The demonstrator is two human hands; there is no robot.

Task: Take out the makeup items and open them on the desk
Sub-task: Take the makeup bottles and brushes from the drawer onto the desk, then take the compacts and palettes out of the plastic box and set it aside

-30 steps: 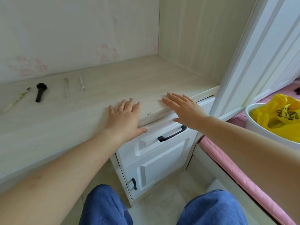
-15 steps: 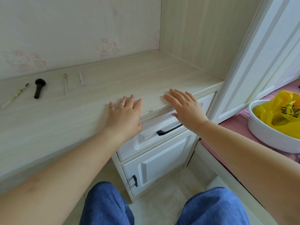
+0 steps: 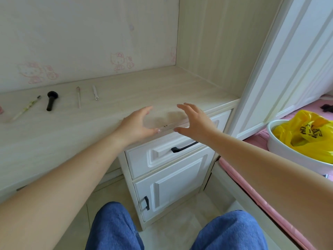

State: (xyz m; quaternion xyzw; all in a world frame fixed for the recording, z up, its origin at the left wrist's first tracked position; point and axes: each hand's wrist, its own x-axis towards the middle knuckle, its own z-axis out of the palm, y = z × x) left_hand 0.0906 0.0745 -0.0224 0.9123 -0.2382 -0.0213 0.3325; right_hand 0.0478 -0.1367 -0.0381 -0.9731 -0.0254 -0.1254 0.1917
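- Lying in a row at the desk's (image 3: 59,134) far left: a pale green-and-white pencil (image 3: 26,109), a black brush (image 3: 51,100) with a flared head, a thin pink-tipped stick (image 3: 78,97) and a short clear tube (image 3: 95,92), all well apart from both hands.
- Left hand (image 3: 137,123): raised over the desk's front edge, palm facing right, fingers spread and loosely bent, holding nothing.
- Right hand (image 3: 194,120): raised opposite it, palm facing left, fingers spread and relaxed, holding nothing.
- Desk: pale wood-grain top, smooth and matte.
- Drawer (image 3: 173,150): white, moulded panel, black bar handle (image 3: 183,147), closed, just below the hands.
- Cupboard door (image 3: 173,192): white, panelled, small black handle, beneath the drawer.
- White basin (image 3: 288,152): round, glossy, at right on a pink surface, holding a crumpled yellow bag (image 3: 306,134).
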